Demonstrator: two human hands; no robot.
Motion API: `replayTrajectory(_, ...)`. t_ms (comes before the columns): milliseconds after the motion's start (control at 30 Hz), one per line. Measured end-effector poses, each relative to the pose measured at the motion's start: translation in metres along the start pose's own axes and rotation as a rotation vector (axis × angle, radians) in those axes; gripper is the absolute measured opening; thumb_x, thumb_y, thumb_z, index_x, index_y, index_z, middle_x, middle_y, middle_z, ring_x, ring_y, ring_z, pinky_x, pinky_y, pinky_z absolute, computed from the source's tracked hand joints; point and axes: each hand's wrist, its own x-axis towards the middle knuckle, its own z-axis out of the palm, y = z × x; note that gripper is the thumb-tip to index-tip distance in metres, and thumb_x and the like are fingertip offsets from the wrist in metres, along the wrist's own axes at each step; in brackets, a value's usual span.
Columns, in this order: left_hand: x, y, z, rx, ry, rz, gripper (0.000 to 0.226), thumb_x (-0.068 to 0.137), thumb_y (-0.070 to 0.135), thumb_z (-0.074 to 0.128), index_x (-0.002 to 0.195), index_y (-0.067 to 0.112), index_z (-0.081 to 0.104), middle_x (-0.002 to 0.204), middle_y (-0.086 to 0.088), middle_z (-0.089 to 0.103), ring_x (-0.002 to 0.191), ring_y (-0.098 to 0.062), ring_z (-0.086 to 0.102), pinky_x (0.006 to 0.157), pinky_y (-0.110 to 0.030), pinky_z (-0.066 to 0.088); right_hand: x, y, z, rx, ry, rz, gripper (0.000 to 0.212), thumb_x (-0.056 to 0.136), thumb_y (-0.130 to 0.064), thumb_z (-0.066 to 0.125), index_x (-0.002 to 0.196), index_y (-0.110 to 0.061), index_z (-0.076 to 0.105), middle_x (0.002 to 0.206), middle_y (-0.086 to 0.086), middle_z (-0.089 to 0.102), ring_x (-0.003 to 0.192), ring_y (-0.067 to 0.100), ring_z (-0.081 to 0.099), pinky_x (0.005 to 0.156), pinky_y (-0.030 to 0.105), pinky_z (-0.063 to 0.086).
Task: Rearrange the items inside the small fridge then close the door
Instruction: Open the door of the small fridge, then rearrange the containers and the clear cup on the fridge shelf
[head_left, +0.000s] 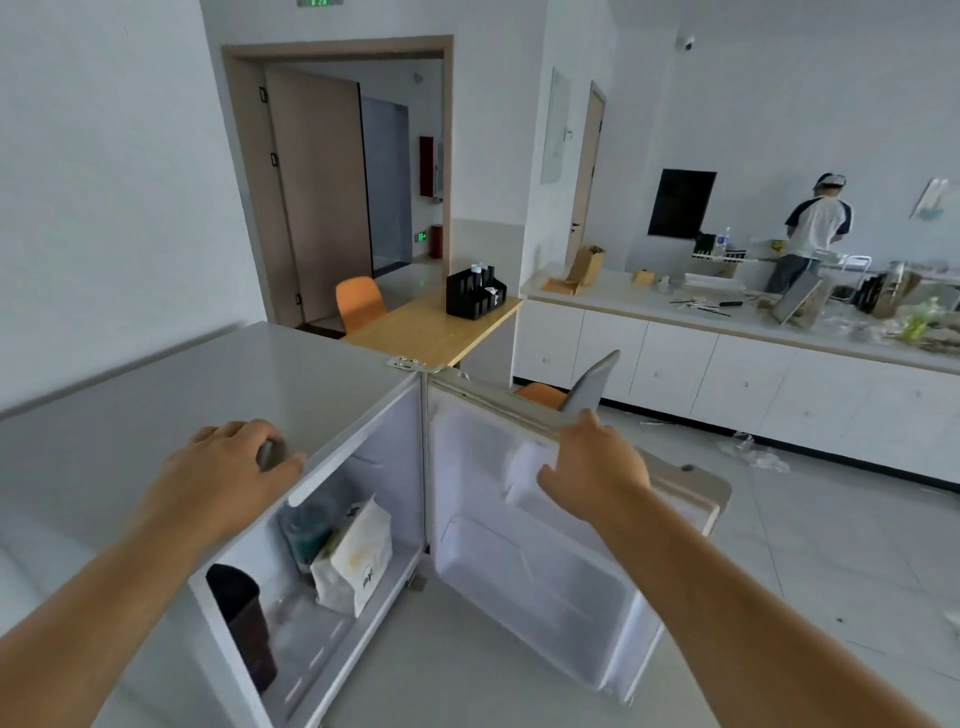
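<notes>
A small fridge (156, 415) stands with its door (545, 571) swung wide open to the right, seen from above by the person bending over it. Inside the cabinet, a white paper bag (356, 558) with a faint printed mark stands upright near the hinge side; just behind it, deeper in, sits a dark teal container (306, 525), blurred and partly hidden by the bag. A dark cup (241, 618) stands tilted toward the front left of the compartment, well apart from the bag, with a bare stretch of shelf between them. The moulded door shelf (519, 561) on the inner face of the door appears to hold nothing.

The left hand (228, 467) lies palm down on the fridge's grey top at the front edge, fingers (244, 431) curled loosely together, their tips near a small dark object (270, 453) on the top; whether it is gripped cannot be told. The right hand (592, 467) is at the upper edge of the open door, thumb (550, 480) on the inner side and fingers bent over the rim, closed around the door's edge; a white patch (524, 462) on the door liner lies just beside the thumb.

Beyond the fridge stand a wooden table (431, 332) bearing a black organiser (475, 293), an orange chair (358, 304) and a long white counter (727, 332) crowded with kitchen items, where another person (813, 234) stands facing away
</notes>
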Motion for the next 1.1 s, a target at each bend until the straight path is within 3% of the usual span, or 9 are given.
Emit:
replayTrajectory(100,0.000,-0.001,-0.001,-0.004,0.010,0.004,0.034,0.088,0.067,0.051,0.104,0.038,0.057,0.103,0.010,0.060,0.098,-0.017,0.049,0.079,-0.039,0.047,0.026,0.030,0.005,-0.027,-0.050,0.001,0.056,0.088,-0.046,0.063,0.132,-0.012,0.058,0.129,0.007,0.051,0.112,0.029,0.057,0.084,0.039,0.054)
replayTrajectory(200,0.000,-0.001,-0.002,-0.002,0.003,0.001,0.037,0.089,0.068,0.049,0.106,0.036,0.057,0.103,0.009,0.061,0.098,-0.017,0.051,0.080,-0.039,0.048,0.045,0.047,0.007,-0.083,-0.134,0.030,0.065,0.089,-0.053,0.057,0.139,-0.011,0.058,0.144,0.008,0.050,0.120,0.030,0.057,0.084,0.036,0.050)
replayTrajectory(267,0.000,0.000,-0.003,-0.003,-0.003,0.002,0.037,0.089,0.067,0.048,0.106,0.035,0.057,0.103,0.010,0.060,0.098,-0.017,0.051,0.080,-0.038,0.048,0.044,0.053,0.019,-0.103,-0.216,0.055,0.072,0.092,-0.056,0.053,0.148,-0.011,0.050,0.162,0.009,0.035,0.127,0.033,0.057,0.087,0.037,0.048)
replayTrajectory(333,0.000,0.001,-0.003,0.000,-0.001,0.011,0.036,0.090,0.068,0.047,0.104,0.035,0.056,0.102,0.010,0.060,0.097,-0.017,0.051,0.080,-0.039,0.049,0.031,0.060,0.038,-0.088,-0.376,0.078,0.079,0.094,-0.053,0.055,0.160,-0.013,0.034,0.170,0.008,0.028,0.141,0.034,0.047,0.103,0.038,0.045)
replayTrajectory(400,0.001,0.002,-0.004,0.002,-0.006,0.015,0.037,0.090,0.068,0.047,0.105,0.034,0.055,0.103,0.009,0.061,0.097,-0.018,0.051,0.079,-0.039,0.049,0.021,0.067,0.054,-0.104,-0.426,0.068,0.077,0.093,-0.044,0.060,0.161,-0.017,0.033,0.162,0.007,0.043,0.142,0.030,0.047,0.109,0.039,0.045)
replayTrajectory(467,0.000,0.001,-0.003,0.006,-0.006,0.011,0.039,0.090,0.068,0.047,0.107,0.033,0.056,0.105,0.008,0.063,0.098,-0.018,0.051,0.080,-0.040,0.050,0.027,0.067,0.052,-0.101,-0.195,0.012,0.061,0.093,-0.041,0.060,0.149,-0.019,0.048,0.138,0.004,0.061,0.126,0.028,0.056,0.092,0.039,0.054)
replayTrajectory(533,-0.001,0.002,-0.003,0.020,0.008,0.010,0.040,0.090,0.067,0.048,0.108,0.033,0.056,0.106,0.008,0.064,0.099,-0.018,0.052,0.080,-0.040,0.050,0.039,0.051,0.040,-0.029,-0.037,-0.043,0.053,0.094,-0.044,0.060,0.141,-0.019,0.054,0.126,0.005,0.064,0.119,0.029,0.058,0.083,0.039,0.054)
replayTrajectory(800,-0.004,0.008,-0.010,0.009,-0.013,-0.011,0.037,0.090,0.066,0.052,0.105,0.032,0.057,0.103,0.009,0.059,0.100,-0.018,0.049,0.080,-0.040,0.046,0.028,-0.046,0.060,0.131,-0.016,-0.334,0.052,0.092,-0.046,0.059,0.137,-0.019,0.058,0.125,0.004,0.063,0.116,0.027,0.055,0.090,0.042,0.048)
replayTrajectory(1100,-0.021,0.017,-0.017,0.050,0.036,0.027,0.031,0.095,0.054,0.056,0.106,0.026,0.064,0.103,0.002,0.070,0.094,-0.022,0.055,0.075,-0.039,0.050,0.002,-0.045,0.038,0.113,0.035,-0.467,0.051,0.095,-0.049,0.056,0.137,-0.020,0.055,0.130,0.004,0.061,0.119,0.028,0.055,0.100,0.044,0.047)
